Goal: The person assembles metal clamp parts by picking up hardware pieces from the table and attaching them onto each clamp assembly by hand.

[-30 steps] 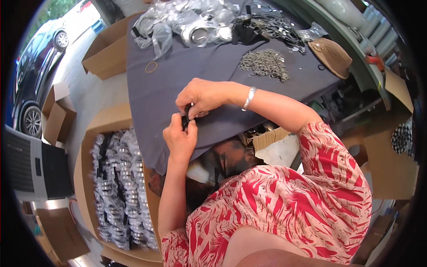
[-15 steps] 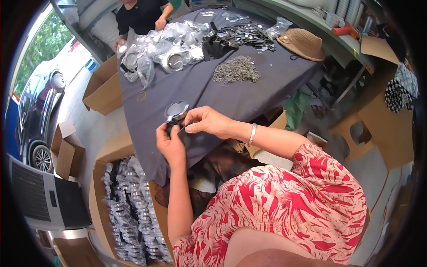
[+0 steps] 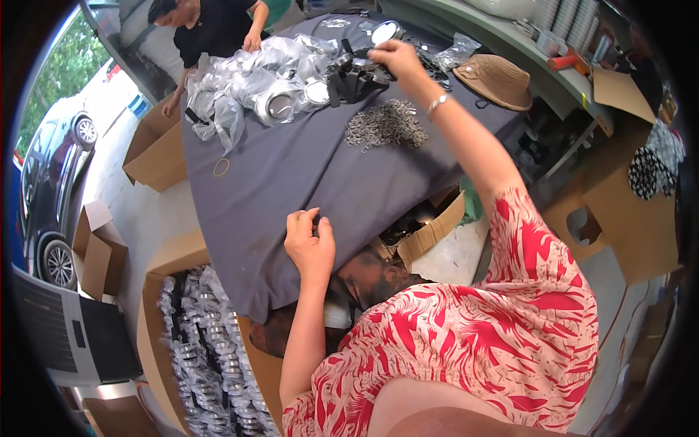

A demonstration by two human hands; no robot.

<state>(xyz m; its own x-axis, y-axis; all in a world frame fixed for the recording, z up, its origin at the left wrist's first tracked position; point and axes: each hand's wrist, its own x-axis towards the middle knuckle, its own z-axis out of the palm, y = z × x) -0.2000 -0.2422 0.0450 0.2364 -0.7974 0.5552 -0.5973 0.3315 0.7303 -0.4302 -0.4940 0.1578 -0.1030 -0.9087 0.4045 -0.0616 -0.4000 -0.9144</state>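
Note:
Stretched out over the far part of the cloth-covered table (image 3: 262, 197), my right hand (image 3: 400, 62) grips a round mirror (image 3: 386, 32) by its black mount. The mirror face is bright with a chrome rim. Just left of that hand lies a heap of black straps or mounts (image 3: 357, 80). My left hand (image 3: 310, 244) hovers by the table's near edge, fingers loosely curled and thumb apart, with nothing visible in it. Between the hands lies a pile of small metal rings or links (image 3: 386, 124).
Plastic-bagged round pieces (image 3: 255, 80) cover the far left of the table, beside a co-worker (image 3: 211, 33). A straw hat (image 3: 496, 80) sits on the right corner. An open carton (image 3: 149, 320) of wrapped pieces stands at lower left. A thin ring (image 3: 220, 167) lies on the cloth.
My right hand has carried the round mirror away from my left hand to the far side of the table. My left hand has let go and shifted slightly right. The co-worker leans toward a carton.

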